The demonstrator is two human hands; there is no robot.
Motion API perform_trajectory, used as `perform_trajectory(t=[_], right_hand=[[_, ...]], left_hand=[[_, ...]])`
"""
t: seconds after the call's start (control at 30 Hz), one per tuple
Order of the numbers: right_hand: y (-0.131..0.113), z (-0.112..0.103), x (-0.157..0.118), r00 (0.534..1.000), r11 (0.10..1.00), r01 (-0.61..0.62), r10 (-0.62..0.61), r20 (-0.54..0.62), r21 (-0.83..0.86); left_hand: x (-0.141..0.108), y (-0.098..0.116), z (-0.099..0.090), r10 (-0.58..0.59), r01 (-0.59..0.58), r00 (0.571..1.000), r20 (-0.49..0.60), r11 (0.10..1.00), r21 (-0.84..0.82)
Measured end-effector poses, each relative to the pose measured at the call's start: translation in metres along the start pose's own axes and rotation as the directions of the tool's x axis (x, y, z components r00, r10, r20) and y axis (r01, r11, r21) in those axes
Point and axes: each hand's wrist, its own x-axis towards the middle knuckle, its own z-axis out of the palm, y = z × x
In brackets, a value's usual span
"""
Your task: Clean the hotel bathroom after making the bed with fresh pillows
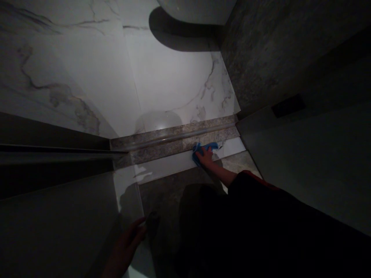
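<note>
My right hand (205,156) presses a crumpled blue cloth (197,154) onto a white marbled floor strip (168,166), towards the strip's right end. Part of the cloth sticks out past the fingers to the right. Just beyond the strip runs a speckled stone threshold (159,150) with a metal rail (174,136) along it. Low on the left, in dim light, my left hand (133,236) hovers near the white border, with its thumb and fingers apart and nothing visible between them.
White marbled tiles (101,77) cover the floor beyond the rail, under a rounded white fixture (199,11). Dark walls stand on both sides, the right one (261,50) stone-patterned. A dark door edge (63,150) is at the left. Shadows cover the lower floor.
</note>
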Motion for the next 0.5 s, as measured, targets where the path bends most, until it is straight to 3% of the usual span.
perform_trajectory(t=[0.07,0.13,0.23,0.27,0.33,0.43,0.5], right_hand=[[-0.037,0.013,-0.020,0.998,0.999,0.012,-0.009,0.068,-0.040],[-0.058,0.016,-0.037,0.973,0.978,0.186,-0.171,0.157,-0.091],[-0.069,0.007,-0.036,0.832,0.846,0.518,-0.465,0.303,-0.126],[-0.072,0.002,-0.029,0.785,0.813,0.575,-0.517,0.341,-0.093],[-0.082,-0.013,-0.005,0.736,0.802,0.598,-0.549,0.396,0.002],[-0.112,-0.053,0.043,0.769,0.837,0.483,-0.545,0.334,0.255],[-0.139,-0.096,0.074,0.830,0.735,0.344,-0.529,0.176,0.585]], left_hand=[[0.000,-0.002,0.001,-0.021,0.021,1.000,-0.008,1.000,0.000],[0.000,-0.003,0.001,-0.023,0.023,1.000,-0.010,1.000,0.013],[-0.002,-0.006,0.001,-0.019,0.020,1.000,-0.014,0.998,0.062],[-0.004,-0.006,0.002,-0.018,0.020,1.000,-0.020,0.997,0.081],[-0.011,-0.005,0.006,-0.008,0.012,0.999,-0.040,0.995,0.097],[-0.025,0.005,0.021,0.041,-0.041,0.999,-0.013,0.999,0.019],[-0.032,0.014,0.036,0.080,-0.078,0.996,0.044,0.995,-0.065]])
